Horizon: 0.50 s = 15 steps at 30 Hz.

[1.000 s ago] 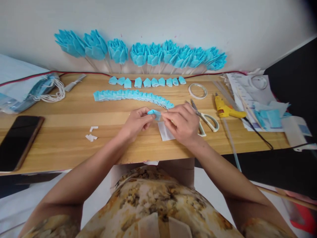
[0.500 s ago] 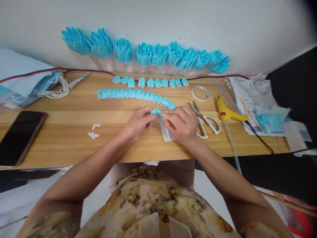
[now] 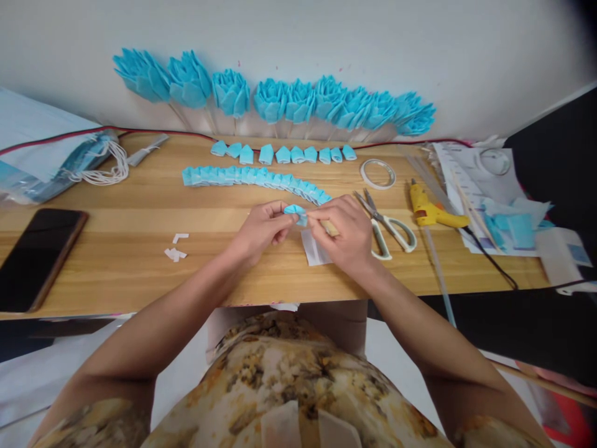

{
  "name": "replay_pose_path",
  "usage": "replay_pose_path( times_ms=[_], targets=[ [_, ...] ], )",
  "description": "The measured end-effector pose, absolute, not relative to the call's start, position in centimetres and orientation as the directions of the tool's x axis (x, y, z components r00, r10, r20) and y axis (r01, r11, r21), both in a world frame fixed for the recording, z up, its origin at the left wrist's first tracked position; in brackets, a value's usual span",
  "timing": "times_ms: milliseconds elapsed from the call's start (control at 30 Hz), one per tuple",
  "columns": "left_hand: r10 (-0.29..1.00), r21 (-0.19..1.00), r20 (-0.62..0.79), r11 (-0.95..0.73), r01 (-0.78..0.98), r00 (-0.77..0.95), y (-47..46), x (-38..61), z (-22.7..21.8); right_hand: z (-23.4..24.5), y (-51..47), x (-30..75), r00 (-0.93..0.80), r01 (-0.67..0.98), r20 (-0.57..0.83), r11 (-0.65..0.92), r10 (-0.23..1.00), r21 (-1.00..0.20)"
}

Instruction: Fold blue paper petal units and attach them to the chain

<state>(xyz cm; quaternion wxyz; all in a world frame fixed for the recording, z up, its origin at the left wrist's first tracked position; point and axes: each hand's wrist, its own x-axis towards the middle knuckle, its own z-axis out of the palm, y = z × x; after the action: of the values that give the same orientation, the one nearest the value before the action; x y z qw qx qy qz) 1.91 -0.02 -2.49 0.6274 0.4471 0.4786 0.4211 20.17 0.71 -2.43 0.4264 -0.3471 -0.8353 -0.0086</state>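
Between the thumb and fingers of my left hand [image 3: 265, 231] is a small folded blue petal [image 3: 293, 210], held above the table. My right hand [image 3: 344, 231] pinches at the petal's right edge; what sits between its fingertips is too small to make out. Partly under my right hand lies a white sheet [image 3: 313, 249]. Just beyond my hands, a curved row of overlapping blue petals [image 3: 252, 177] lies on the table, with a second row of separate folded petals [image 3: 283, 155] behind it. White-handled scissors [image 3: 389, 225] rest right of my right hand.
Blue flowers [image 3: 270, 101] on stems lean along the wall. A tape roll [image 3: 377, 174], a yellow glue gun [image 3: 431, 210] with cord and papers [image 3: 476, 168] are at right. A phone [image 3: 40, 258], small white scraps [image 3: 176, 254] and coiled white cord [image 3: 109, 167] are at left.
My right hand's fingers have shifted slightly at the petal's right edge, opening a gap under the palm. My left hand holds the petal in the same place.
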Motion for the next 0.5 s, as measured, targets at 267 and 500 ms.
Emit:
replay_pose_path(
  times_ms=[267,500],
  targets=[
    [0.958,0.963,-0.239,0.255,-0.091,0.156,0.1,2.0,-2.6,-1.7,0.6,20.0,-0.320,0.591,0.714,0.720,0.622,-0.363],
    [0.957,0.963,-0.237,0.254,-0.091,0.166,0.0,1.9,-2.7,-2.9,1.1,20.3,-0.459,0.672,0.762,0.740,0.457,-0.039]
  ],
)
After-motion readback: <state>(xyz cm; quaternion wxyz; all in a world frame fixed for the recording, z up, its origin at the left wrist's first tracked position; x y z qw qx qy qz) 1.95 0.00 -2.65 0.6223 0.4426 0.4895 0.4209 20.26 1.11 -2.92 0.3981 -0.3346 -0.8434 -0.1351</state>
